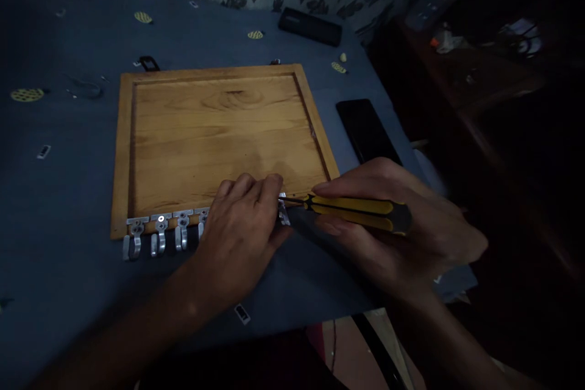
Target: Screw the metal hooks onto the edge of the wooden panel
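Note:
A wooden board (219,134) with a raised frame lies flat on the blue cloth. Along its near edge runs a silvery metal hook rail (171,215) with several curved hooks. My left hand (244,225) is closed over the rail and that edge, fingers on top and thumb below; it hides the rail's middle. In my right hand (393,225) is a yellow and black screwdriver (354,210), held level between thumb and fingers. Its shaft points left, and its tip meets the rail's right end beside my left fingers; whether it sits in a screw I cannot tell.
A black phone (368,131) lies right of the board. Behind it are a dark oblong case (311,26) and a small pale piece (342,57). The patterned blue cloth (59,195) covers the surface. A cluttered dark wooden shelf (493,85) stands at right.

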